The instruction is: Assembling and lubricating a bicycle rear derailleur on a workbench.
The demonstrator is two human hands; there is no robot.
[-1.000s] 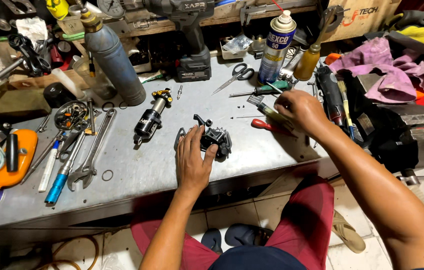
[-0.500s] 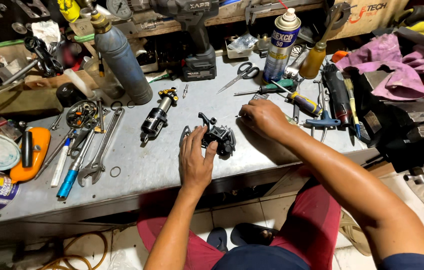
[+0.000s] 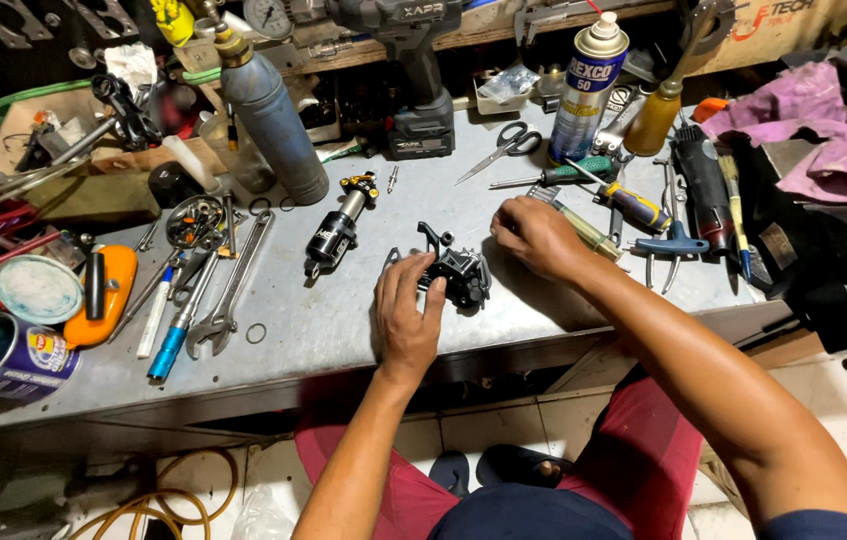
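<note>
Hands work at a black mechanical part (image 3: 456, 272), which lies near the front edge of the grey metal workbench (image 3: 344, 330), roughly at its centre. Left hand (image 3: 407, 310) rests palm-down just in front of the part, its fingers curled narrowly around the part's near left side. Right hand (image 3: 536, 236) sits just right of and behind the part, fingers bunched and closed; what they pinch cannot be told. Left of and behind the part lies a black shock absorber (image 3: 337, 226) with a yellow end. Further behind the part stand a grey-blue cylinder (image 3: 276, 128) and a cordless power tool (image 3: 416, 80). Scissors (image 3: 504, 150) and a spray can (image 3: 587, 88) are behind the right hand. Screwdrivers (image 3: 634, 205) lie right of it. Wrenches (image 3: 229, 290) lie well left of the part.
</note>
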